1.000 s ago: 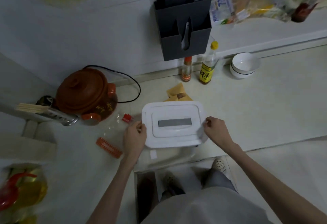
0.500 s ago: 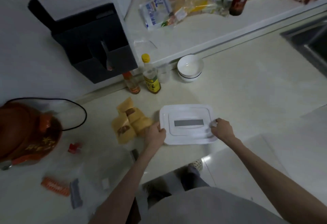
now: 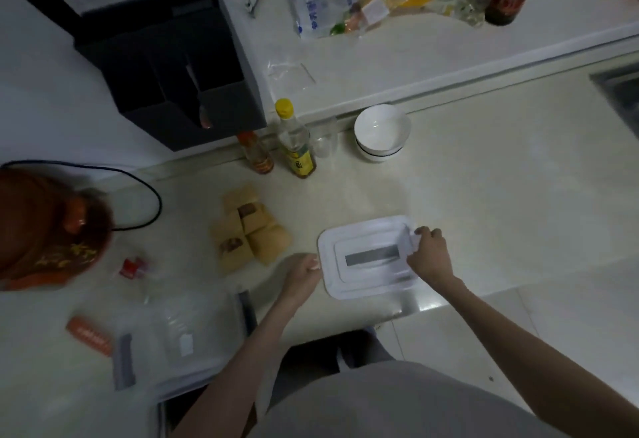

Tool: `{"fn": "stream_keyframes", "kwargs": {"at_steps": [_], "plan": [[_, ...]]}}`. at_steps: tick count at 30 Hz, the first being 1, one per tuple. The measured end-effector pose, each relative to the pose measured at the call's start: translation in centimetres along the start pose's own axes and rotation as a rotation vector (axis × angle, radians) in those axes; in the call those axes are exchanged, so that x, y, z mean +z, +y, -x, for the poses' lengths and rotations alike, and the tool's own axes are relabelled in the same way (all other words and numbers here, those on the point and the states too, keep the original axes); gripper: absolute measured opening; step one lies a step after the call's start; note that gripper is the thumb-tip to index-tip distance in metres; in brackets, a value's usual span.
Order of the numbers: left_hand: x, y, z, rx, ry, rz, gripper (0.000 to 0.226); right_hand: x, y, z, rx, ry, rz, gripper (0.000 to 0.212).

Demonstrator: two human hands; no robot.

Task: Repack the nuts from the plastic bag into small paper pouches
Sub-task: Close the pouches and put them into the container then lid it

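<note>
My left hand (image 3: 301, 273) still grips the white lidded box (image 3: 368, 258) at its left edge, while my right hand (image 3: 428, 256) has moved onto the lid's right clasp, fingers curled over it. The paper pouches (image 3: 249, 232) lie left of the box.

My view is dim and grey-toned, with grain across the whole frame. The brightest patch is a pale sheen on the bench (image 3: 484, 195), with glare off the white lid (image 3: 366, 258) and the glossy floor tile (image 3: 428, 306) below. Shadows are soft and weak. My right hand (image 3: 430, 254) smears with motion blur. The wide lens bends the ledge (image 3: 449, 68) and blurs the clay pot (image 3: 45, 230) at the left edge.
</note>
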State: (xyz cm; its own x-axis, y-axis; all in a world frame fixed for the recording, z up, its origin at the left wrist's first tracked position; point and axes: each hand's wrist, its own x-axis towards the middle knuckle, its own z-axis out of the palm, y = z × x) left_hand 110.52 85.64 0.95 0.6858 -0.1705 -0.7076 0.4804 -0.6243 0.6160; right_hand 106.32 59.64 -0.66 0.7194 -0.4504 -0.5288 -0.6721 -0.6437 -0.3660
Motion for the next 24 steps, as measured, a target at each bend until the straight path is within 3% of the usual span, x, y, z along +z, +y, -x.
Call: {"fn": "stream_keyframes", "kwargs": {"at_steps": [2, 4, 7, 10, 13, 16, 19, 24], "plan": [[-1.6, 0.0, 0.0, 0.015, 0.092, 0.074, 0.031, 0.8, -2.3, 0.1, -0.134, -0.055, 0.026, 0.036], [-3.5, -0.3, 0.1, 0.034, 0.206, 0.14, 0.029, 2.1, -4.9, 0.3, -0.298, -0.24, 0.09, 0.025], [-7.0, -1.5, 0.6, 0.032, 0.329, 0.207, 0.022, 4.3, -9.7, 1.2, -0.487, -0.468, 0.177, 0.029], [-11.2, -3.1, 0.6, 0.003, 0.471, 0.286, 0.011, 6.6, -14.7, 1.5, -0.54, -0.526, 0.197, 0.032], [-15.6, -4.6, -0.5, -0.063, 0.548, 0.311, 0.013, 8.4, -19.3, 1.3, -0.522, -0.499, 0.109, 0.024], [-18.7, -6.1, -2.4, -0.097, 0.549, 0.251, 0.017, 9.7, -23.0, 0.8, -0.387, -0.425, -0.055, 0.023], [-20.3, -7.6, -4.7, -0.171, 0.471, 0.182, 0.029, 11.2, -25.8, -0.4, -0.286, -0.314, -0.134, 0.028], [-20.3, -9.8, -7.9, -0.281, 0.308, 0.126, 0.029, 14.1, -29.3, -2.6, -0.118, -0.141, -0.24, 0.034]]}}
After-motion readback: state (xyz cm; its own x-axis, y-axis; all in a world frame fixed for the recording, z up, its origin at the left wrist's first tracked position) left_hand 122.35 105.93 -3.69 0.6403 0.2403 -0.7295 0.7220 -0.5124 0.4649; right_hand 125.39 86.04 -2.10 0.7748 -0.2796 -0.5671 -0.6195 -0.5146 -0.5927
